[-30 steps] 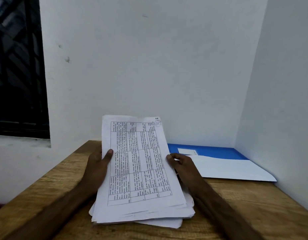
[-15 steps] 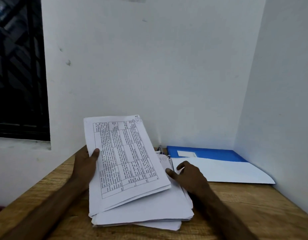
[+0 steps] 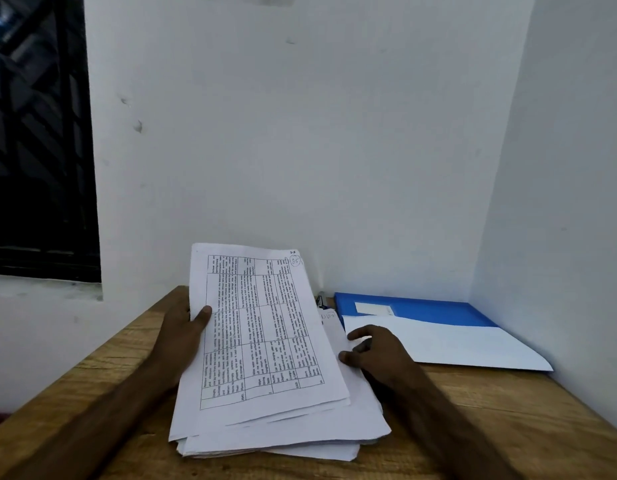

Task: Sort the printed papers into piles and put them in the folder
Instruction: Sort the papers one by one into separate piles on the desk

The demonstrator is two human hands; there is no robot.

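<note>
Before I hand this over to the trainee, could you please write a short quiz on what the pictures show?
1. True or false: the blue folder lies right of the printed papers.
2. What does the left hand hold? A the top sheets; B the folder; C nothing.
3. Fill in: the papers rest on a wooden ____.
Key: 1 true; 2 A; 3 table.

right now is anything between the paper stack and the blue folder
Only the right hand, resting at the right edge of the stack beside the folder. A white sheet covers the folder's near part.
</note>
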